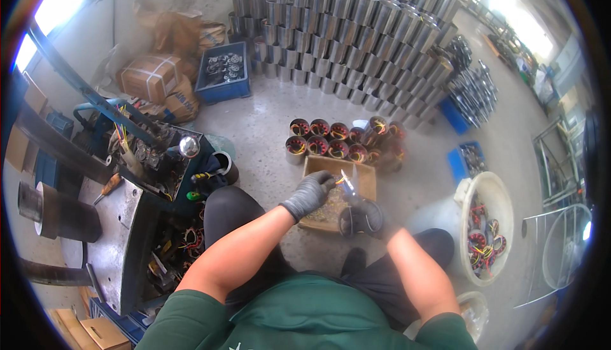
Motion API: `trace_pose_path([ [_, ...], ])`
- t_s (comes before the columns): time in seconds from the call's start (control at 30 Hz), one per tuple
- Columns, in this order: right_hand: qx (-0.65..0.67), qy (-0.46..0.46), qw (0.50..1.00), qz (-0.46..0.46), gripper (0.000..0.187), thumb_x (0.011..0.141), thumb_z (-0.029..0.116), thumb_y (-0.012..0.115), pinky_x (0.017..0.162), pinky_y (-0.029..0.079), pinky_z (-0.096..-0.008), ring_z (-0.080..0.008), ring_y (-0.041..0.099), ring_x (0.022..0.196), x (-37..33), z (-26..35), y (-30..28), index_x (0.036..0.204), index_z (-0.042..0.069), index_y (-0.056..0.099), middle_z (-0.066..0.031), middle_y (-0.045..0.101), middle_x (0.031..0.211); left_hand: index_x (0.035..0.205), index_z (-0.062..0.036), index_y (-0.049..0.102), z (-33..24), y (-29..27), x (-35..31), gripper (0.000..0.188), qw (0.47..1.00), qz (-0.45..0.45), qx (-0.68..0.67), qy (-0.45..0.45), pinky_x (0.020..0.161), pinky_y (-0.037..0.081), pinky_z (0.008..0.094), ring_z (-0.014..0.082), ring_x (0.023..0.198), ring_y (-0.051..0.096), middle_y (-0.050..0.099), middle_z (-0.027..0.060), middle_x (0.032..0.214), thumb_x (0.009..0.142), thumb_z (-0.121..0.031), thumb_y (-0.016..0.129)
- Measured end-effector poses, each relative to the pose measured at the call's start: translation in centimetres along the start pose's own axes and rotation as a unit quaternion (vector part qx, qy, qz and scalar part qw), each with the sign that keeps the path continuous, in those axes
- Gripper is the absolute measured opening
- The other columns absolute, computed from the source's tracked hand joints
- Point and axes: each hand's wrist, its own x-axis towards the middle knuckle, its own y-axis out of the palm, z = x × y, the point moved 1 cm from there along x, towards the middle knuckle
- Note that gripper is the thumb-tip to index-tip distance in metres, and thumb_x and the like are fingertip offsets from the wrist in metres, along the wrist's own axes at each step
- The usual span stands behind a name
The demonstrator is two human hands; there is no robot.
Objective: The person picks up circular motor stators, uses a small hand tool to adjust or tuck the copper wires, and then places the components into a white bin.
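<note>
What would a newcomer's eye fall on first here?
Tall rows of shiny metal cylinders across the top draw the eye first. Next come the gloved left hand and right hand, by a tan box at centre. At right, a white bin holds red parts with wires.

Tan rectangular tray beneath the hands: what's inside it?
Inside the tan rectangular tray, fine yellowish scraps, too small to identify, lie across the bottom. The grey-gloved left hand and dark-gloved right hand cover parts of it; what lies behind is hidden.
</note>
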Motion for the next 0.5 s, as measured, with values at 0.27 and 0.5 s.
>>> trace_pose_path([
  [0.27, -0.023, -0.010, 0.999, 0.041, 0.050, 0.091, 0.049, 0.058, 0.052, 0.051, -0.0348, -0.0221, 0.063, 0.059, 0.3, 0.2, -1.3, 0.119, 0.008, 0.054, -0.0054, 0.059, 0.072, 0.093, -0.0009, 0.060, -0.4, 0.8, -0.5, 0.016, 0.985, 0.026, -0.169, -0.036, 0.055, 0.045, 0.0288, 0.0111, 0.063, 0.054, 0.059, 0.0035, 0.075, 0.094, -0.016, 0.058],
  [0.5, -0.015, 0.009, 1.000, 0.006, 0.046, 0.093, 0.042, 0.059, 0.038, 0.040, -0.0277, -0.0138, 0.049, 0.040, 0.7, 0.3, -2.9, 0.115, 0.002, 0.055, -0.0023, 0.052, 0.059, 0.100, 0.0005, 0.063, 0.3, 0.6, -0.1, 0.019, 0.990, 0.015, -0.128, -0.054, 0.068, 0.048, 0.0308, 0.0145, 0.075, 0.058, 0.063, 0.0065, 0.081, 0.093, -0.017, 0.059],
])
